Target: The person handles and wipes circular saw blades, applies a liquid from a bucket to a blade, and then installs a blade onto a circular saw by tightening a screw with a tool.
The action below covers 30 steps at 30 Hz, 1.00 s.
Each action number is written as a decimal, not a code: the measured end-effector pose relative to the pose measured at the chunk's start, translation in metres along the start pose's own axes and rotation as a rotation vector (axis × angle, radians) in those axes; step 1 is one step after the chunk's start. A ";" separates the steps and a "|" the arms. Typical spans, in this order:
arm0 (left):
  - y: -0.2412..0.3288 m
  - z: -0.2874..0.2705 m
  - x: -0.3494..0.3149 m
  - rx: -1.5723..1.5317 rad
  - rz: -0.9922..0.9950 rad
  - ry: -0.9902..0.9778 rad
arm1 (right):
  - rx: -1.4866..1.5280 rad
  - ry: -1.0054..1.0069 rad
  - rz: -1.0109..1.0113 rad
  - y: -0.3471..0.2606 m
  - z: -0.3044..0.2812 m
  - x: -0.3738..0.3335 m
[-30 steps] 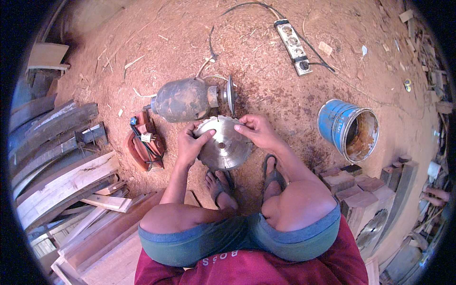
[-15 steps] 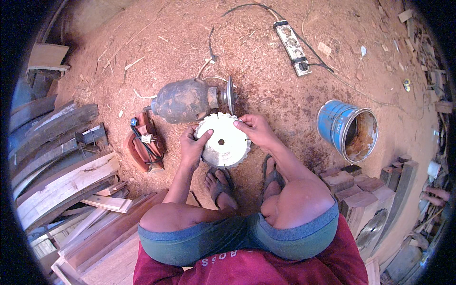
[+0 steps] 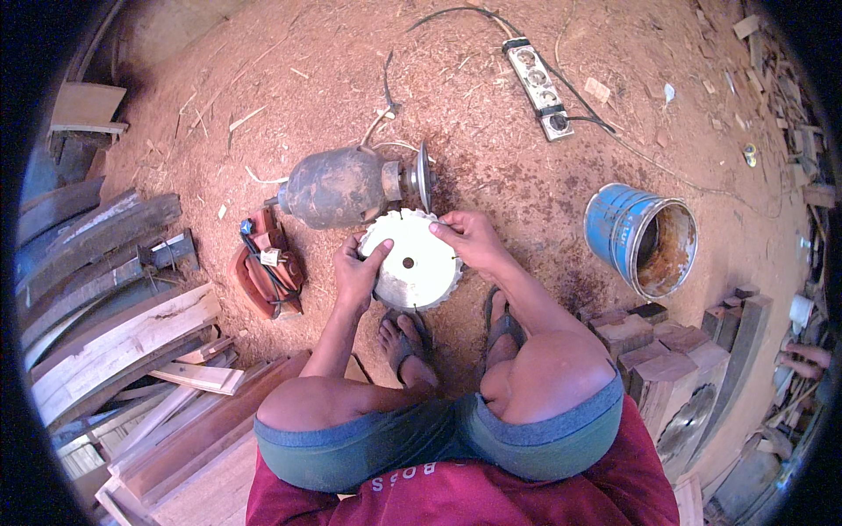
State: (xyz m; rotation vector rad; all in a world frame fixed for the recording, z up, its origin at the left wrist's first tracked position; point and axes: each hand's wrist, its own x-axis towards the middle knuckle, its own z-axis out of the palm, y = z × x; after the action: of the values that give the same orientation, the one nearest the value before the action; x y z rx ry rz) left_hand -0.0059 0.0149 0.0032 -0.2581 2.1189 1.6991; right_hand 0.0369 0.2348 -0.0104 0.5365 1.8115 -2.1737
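Note:
Between my two hands is a round, toothed circular saw blade (image 3: 414, 276), pale silver with a small dark centre hole. My left hand (image 3: 358, 267) grips its left edge, thumb laid over the face. At the upper right rim my right hand (image 3: 471, 238) pinches it, thumb on top; the fingers beneath are partly hidden. Just beyond the blade lies a dark, rusty electric motor (image 3: 338, 186) on the ground. A grinding disc (image 3: 424, 175) stands on edge at the motor's right end, close to the blade's top rim.
A red power tool (image 3: 266, 267) with its cord bundled lies left of my hands. To the right a blue metal bucket (image 3: 614, 230) rests tipped over. A power strip (image 3: 537, 88) is farther off. Planks (image 3: 123, 351) pile up at left; wood blocks (image 3: 671, 351) and another saw blade (image 3: 688, 419) are at right.

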 end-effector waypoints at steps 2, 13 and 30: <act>0.001 0.001 0.000 0.005 0.009 0.004 | -0.006 0.004 -0.014 0.004 0.000 0.002; 0.007 0.005 -0.003 -0.062 0.010 0.013 | -0.049 0.003 0.023 -0.003 -0.001 0.001; 0.027 -0.006 -0.006 0.036 0.087 -0.118 | -0.117 -0.129 -0.098 -0.023 -0.011 -0.016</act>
State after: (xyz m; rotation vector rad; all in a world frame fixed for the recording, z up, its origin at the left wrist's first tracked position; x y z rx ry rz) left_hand -0.0127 0.0149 0.0309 -0.0546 2.0988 1.6792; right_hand 0.0428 0.2494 0.0150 0.2805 1.9170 -2.0937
